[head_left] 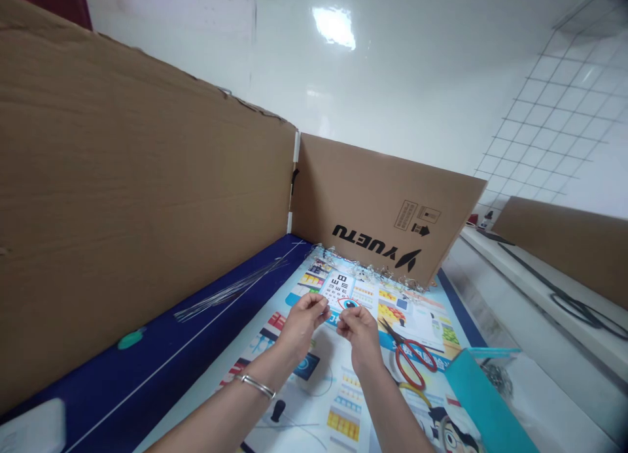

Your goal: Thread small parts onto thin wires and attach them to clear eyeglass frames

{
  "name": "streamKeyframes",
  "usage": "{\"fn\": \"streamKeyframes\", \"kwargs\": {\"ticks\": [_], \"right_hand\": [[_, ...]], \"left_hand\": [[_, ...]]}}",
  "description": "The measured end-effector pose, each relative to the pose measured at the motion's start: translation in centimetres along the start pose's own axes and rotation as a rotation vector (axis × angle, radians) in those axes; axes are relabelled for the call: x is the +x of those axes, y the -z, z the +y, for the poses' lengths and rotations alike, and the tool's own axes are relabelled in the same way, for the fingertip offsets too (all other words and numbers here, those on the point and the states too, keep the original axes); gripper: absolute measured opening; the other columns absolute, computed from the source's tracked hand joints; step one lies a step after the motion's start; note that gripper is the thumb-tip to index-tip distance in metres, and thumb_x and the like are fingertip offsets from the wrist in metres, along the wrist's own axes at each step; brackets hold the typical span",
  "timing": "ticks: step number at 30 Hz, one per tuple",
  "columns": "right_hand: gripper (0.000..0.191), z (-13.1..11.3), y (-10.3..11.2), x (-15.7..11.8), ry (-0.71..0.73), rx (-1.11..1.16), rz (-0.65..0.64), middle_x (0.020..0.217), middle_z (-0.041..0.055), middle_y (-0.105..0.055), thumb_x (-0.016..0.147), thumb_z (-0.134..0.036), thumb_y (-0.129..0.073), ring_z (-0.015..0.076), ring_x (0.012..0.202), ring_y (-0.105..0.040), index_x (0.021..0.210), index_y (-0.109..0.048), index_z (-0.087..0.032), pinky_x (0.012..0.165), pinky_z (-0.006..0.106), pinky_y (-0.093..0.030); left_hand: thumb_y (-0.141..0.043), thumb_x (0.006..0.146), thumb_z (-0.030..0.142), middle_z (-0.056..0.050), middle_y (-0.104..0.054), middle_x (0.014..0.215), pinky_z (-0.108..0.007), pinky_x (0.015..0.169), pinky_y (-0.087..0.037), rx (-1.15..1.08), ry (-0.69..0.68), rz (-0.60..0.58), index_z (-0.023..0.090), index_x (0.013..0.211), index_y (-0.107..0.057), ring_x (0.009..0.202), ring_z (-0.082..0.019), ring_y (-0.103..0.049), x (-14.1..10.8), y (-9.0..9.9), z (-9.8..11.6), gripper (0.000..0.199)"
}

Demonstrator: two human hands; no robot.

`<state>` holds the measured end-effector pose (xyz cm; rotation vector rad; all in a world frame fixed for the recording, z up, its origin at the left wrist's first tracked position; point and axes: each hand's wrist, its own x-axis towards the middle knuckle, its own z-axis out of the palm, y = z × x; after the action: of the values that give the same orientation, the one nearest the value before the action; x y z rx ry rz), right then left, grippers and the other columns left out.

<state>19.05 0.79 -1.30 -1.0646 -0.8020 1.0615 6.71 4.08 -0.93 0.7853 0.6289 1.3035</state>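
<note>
My left hand (307, 317) and my right hand (360, 329) are held close together over a printed poster sheet (338, 401). Thumb and forefinger of each hand are pinched together, a small gap apart from the other hand. Whatever lies in the two pinches is too fine to make out. A thin curved line shows below the hands, and I cannot tell whether it is a strand or print. Just right of my right hand lie scissors (412, 360) with red handles, their dark blades pointing towards the back. A metal bangle circles my left wrist.
Cardboard panels (147, 178) wall off the left and the back (383, 204). Thin strands (230, 289) lie bundled at left, beyond a green object (131, 338). Small tangled pieces (363, 270) line the back panel's foot. A teal box (490, 401) holding metallic pieces (498, 378) stands at right.
</note>
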Motion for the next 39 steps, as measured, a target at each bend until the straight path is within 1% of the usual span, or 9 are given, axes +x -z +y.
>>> {"fn": "streamKeyframes", "kwargs": {"ticks": [6,11,17,22,26,30,35,37,39], "right_hand": [[0.014,0.0,0.4,0.4,-0.044,0.076,0.022,0.062,-0.0007,-0.059,0.063,-0.026,-0.066,0.0109,0.054,-0.052,0.066,-0.055,-0.017,0.052,0.025,-0.044],[0.011,0.4,0.8,0.7,-0.109,0.168,0.043,0.064,-0.001,-0.059,0.062,-0.023,-0.064,0.0088,0.051,-0.05,0.068,-0.057,-0.017,0.049,0.022,-0.042],[0.015,0.6,0.9,0.8,-0.227,0.279,0.043,0.062,-0.0023,-0.057,0.061,-0.024,-0.064,0.0081,0.048,-0.049,0.073,-0.058,-0.018,0.045,0.02,-0.039],[0.01,0.9,0.3,0.6,-0.309,0.302,-0.019,0.053,-0.0048,-0.05,0.061,-0.022,-0.062,0.0056,0.043,-0.043,0.067,-0.055,-0.016,0.041,0.018,-0.034],[0.012,1.1,-0.1,0.2,-0.346,0.275,-0.083,0.056,-0.004,-0.051,0.064,-0.024,-0.063,0.0057,0.043,-0.042,0.069,-0.055,-0.016,0.04,0.018,-0.032],[0.016,1.3,-0.2,0.0,-0.338,0.24,-0.109,0.059,-0.0025,-0.054,0.066,-0.028,-0.064,0.0076,0.045,-0.045,0.071,-0.054,-0.017,0.04,0.019,-0.032],[0.017,1.7,0.1,0.4,-0.268,0.209,-0.052,0.065,-0.0018,-0.057,0.066,-0.028,-0.065,0.009,0.051,-0.05,0.076,-0.056,-0.018,0.042,0.019,-0.034],[0.02,1.9,0.5,0.7,-0.245,0.2,-0.006,0.069,-0.0014,-0.058,0.064,-0.026,-0.066,0.0102,0.056,-0.053,0.081,-0.056,-0.019,0.044,0.019,-0.036],[0.024,2.3,0.8,1.0,-0.228,0.193,0.051,0.072,-0.0013,-0.059,0.063,-0.026,-0.067,0.0115,0.061,-0.055,0.084,-0.056,-0.021,0.046,0.019,-0.038]], "left_hand": [[-0.069,0.066,0.028,-0.001,-0.058,0.068,-0.028,0.07,-0.046,0.042,0.012,-0.098,0.014,0.072,-0.06,0.065,-0.013,-0.056,-0.3,-0.4,0.0,0.018],[-0.066,0.068,0.028,-0.003,-0.06,0.079,-0.032,0.078,-0.045,0.124,0.036,-0.129,0.015,0.079,-0.062,0.073,-0.014,-0.058,-0.3,-0.3,-0.4,0.017],[-0.067,0.065,0.023,-0.007,-0.065,0.085,-0.031,0.076,-0.045,0.198,0.06,-0.203,0.016,0.087,-0.066,0.077,-0.018,-0.059,-0.7,-0.7,-0.9,0.023],[-0.063,0.069,0.023,-0.007,-0.066,0.081,-0.028,0.071,-0.044,0.357,-0.027,-0.229,0.015,0.085,-0.068,0.075,-0.018,-0.057,-0.4,-0.3,-1.1,0.019],[-0.063,0.07,0.027,-0.004,-0.064,0.076,-0.026,0.067,-0.042,0.422,-0.099,-0.166,0.015,0.081,-0.066,0.072,-0.016,-0.055,0.0,0.2,-1.2,0.016],[-0.06,0.074,0.03,-0.002,-0.063,0.08,-0.026,0.075,-0.041,0.379,-0.162,-0.129,0.016,0.08,-0.063,0.08,-0.016,-0.054,0.2,0.4,-1.0,0.015],[-0.059,0.075,0.032,-0.001,-0.06,0.078,-0.025,0.069,-0.039,0.378,-0.149,-0.121,0.016,0.084,-0.062,0.075,-0.015,-0.052,0.7,0.9,-0.8,0.018],[-0.058,0.076,0.032,-0.001,-0.058,0.074,-0.024,0.066,-0.039,0.408,-0.131,-0.143,0.016,0.086,-0.062,0.071,-0.014,-0.051,1.0,1.2,-0.6,0.019],[-0.055,0.078,0.032,-0.001,-0.057,0.071,-0.025,0.066,-0.038,0.432,-0.104,-0.2,0.016,0.088,-0.062,0.069,-0.014,-0.05,1.2,1.5,-0.4,0.02]]}}
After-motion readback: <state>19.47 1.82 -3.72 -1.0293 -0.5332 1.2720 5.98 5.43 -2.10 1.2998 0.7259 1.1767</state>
